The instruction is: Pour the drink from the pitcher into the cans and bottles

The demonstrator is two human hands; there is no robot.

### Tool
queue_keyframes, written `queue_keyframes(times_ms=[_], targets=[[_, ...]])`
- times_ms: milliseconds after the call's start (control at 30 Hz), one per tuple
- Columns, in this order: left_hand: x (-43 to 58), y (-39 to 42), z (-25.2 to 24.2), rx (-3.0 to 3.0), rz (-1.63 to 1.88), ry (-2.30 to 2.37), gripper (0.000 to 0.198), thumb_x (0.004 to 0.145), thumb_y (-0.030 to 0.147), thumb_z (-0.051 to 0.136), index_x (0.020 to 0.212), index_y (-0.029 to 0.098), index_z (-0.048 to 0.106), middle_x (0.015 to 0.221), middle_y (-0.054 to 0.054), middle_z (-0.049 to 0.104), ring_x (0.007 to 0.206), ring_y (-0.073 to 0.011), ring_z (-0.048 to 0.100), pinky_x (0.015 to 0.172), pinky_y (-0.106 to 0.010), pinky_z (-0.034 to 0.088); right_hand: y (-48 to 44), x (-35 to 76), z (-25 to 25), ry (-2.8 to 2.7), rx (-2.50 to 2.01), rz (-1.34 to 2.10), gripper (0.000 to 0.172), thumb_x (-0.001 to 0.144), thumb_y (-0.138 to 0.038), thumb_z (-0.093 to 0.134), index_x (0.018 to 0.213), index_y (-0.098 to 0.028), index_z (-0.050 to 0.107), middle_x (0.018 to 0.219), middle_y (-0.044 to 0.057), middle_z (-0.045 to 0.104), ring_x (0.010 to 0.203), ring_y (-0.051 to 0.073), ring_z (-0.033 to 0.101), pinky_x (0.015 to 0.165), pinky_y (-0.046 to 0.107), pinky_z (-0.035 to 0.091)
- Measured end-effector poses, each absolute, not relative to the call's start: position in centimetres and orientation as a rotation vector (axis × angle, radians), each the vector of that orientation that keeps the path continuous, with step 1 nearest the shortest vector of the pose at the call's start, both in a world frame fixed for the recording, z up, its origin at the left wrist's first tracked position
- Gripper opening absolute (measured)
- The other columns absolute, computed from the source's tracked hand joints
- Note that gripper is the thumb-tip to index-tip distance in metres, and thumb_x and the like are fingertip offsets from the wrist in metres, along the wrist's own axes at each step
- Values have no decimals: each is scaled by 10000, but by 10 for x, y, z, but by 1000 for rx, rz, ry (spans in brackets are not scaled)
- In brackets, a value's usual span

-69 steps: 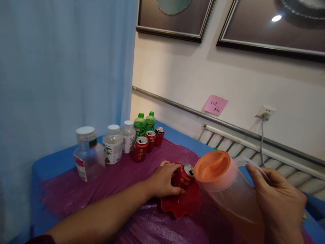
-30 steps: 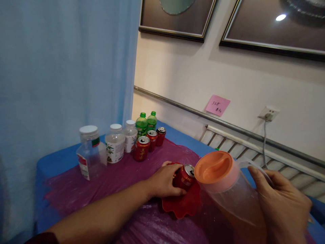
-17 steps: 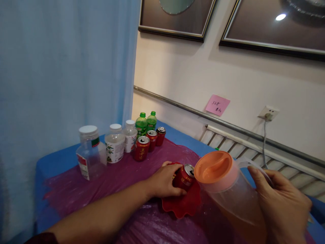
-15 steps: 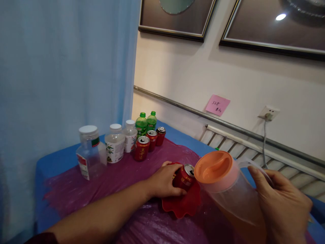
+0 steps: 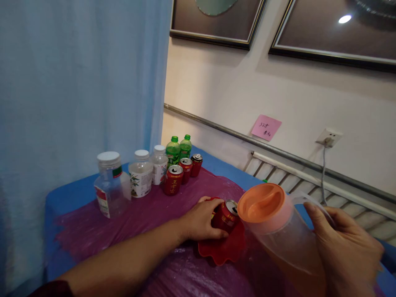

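Observation:
My left hand (image 5: 206,220) is wrapped round a red drink can (image 5: 227,215), which tilts to the right over a red scalloped dish (image 5: 221,249). By its handle, my right hand (image 5: 345,239) grips a clear plastic pitcher (image 5: 292,243) with an orange lid (image 5: 261,203). The pitcher leans left, its lid edge close against the can's top, and brownish liquid shows low inside it. Whether any liquid passes between pitcher and can is not visible. The can's underside is hidden by my hand.
Behind my left arm stand several red cans (image 5: 173,180), clear jars with white lids (image 5: 111,185) and two green bottles (image 5: 173,150). Purple plastic sheeting (image 5: 123,235) covers part of the blue table. A radiator (image 5: 297,187) and a blue curtain (image 5: 80,82) border it.
Almost nothing differs. The whole view has shifted very slightly, while both hands keep their hold on the can and the pitcher.

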State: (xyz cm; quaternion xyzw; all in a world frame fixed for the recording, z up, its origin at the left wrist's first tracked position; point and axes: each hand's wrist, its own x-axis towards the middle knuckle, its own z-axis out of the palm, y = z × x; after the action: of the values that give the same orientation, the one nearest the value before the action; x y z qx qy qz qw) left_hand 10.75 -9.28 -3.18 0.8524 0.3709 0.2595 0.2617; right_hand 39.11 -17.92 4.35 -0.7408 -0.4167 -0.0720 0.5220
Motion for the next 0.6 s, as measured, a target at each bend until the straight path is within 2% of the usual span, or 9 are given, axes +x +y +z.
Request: queue_keyframes(times_ms=[167, 600], targets=[[108, -92, -32, 2309, 704, 986, 777, 619, 468, 861, 1308, 259, 569, 1241, -52, 704, 1155, -329, 610, 1087, -463, 372, -180, 389, 47, -964, -1811, -140, 512, 743, -733, 646, 804, -232, 726, 609, -21, 613, 668, 211, 581, 601, 290, 365], [108, -95, -30, 2293, 671, 1035, 838, 608, 488, 861, 1346, 241, 552, 1269, -70, 685, 1200, -354, 572, 1072, -458, 409, -181, 392, 42, -974, -1796, -131, 558, 748, -769, 652, 864, -231, 749, 677, -12, 649, 708, 223, 607, 621, 293, 390]])
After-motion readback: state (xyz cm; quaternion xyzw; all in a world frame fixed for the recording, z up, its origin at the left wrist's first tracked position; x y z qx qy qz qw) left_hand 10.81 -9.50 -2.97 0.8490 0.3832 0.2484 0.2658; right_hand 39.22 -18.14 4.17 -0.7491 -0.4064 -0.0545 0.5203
